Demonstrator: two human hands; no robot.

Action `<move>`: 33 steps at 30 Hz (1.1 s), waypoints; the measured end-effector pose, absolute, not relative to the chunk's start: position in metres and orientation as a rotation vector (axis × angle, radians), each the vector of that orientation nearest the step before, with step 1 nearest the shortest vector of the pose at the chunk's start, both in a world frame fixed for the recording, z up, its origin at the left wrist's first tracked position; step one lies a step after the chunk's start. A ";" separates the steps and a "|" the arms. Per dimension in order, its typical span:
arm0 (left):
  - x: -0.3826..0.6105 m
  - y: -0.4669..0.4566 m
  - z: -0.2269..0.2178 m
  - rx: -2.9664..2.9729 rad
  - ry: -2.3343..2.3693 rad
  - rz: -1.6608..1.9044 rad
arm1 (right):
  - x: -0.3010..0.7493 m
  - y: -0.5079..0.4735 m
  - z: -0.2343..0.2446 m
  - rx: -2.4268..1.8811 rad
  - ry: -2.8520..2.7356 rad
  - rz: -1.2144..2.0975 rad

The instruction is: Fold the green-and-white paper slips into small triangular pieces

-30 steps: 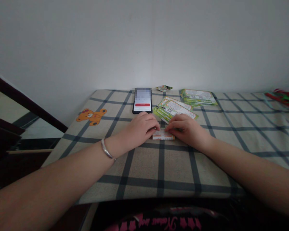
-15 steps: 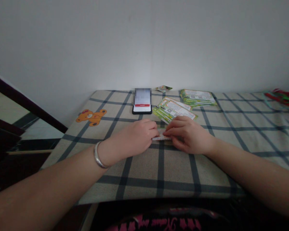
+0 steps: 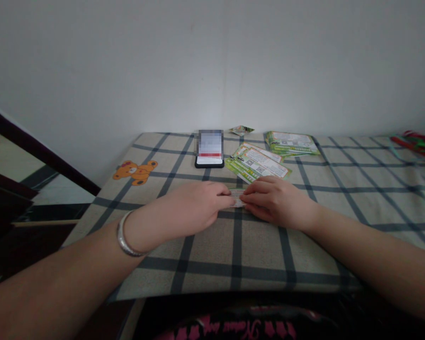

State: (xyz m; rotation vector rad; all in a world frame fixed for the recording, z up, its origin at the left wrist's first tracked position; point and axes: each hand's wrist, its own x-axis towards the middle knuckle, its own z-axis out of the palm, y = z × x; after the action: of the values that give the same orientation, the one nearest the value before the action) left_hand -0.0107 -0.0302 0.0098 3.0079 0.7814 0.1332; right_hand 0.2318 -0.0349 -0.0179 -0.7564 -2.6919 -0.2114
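Observation:
A narrow piece of printed paper (image 3: 237,198), seemingly folded, lies low over the tablecloth between my hands, its two ends hidden under my fingers. My left hand (image 3: 194,208), with a silver bangle at the wrist, is closed on the paper's left end. On the right end, my right hand (image 3: 279,203) pinches it with bent fingers. Just beyond my hands, loose green-and-white leaflets (image 3: 258,165) overlap each other, the nearest one partly behind my right fingers.
A phone (image 3: 209,150) lies toward the wall, near a small folded paper piece (image 3: 241,130). Stacked leaflets (image 3: 292,142) sit at the back right. An orange bear cutout (image 3: 136,173) is on the left; red and green items (image 3: 418,146) lie far right on the checked tablecloth (image 3: 212,255).
My left hand has shifted slightly, its thumb now lying along the paper's near side. My right fingers have drawn closer together on the paper. The leaflets and phone stay put.

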 end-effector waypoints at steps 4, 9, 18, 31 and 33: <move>-0.013 -0.029 0.007 3.030 0.762 0.160 | 0.232 -0.035 -0.019 -0.756 -2.699 -0.195; -0.014 -0.031 0.007 3.049 0.772 0.163 | 0.231 -0.035 -0.018 -0.756 -2.703 -0.197; -0.013 -0.037 0.018 3.003 0.783 0.083 | 0.233 -0.036 -0.020 -0.752 -2.707 -0.194; -0.014 -0.036 0.018 2.993 0.785 0.095 | 0.233 -0.036 -0.018 -0.742 -2.726 -0.184; -0.014 -0.036 0.018 2.985 0.789 0.083 | 0.234 -0.036 -0.018 -0.748 -2.728 -0.175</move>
State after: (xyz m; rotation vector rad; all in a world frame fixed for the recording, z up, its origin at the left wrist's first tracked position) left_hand -0.0138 -0.0359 0.0178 2.9852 0.7885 0.0830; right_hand 0.2337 -0.0360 -0.0182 -0.7477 -2.7278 -0.1752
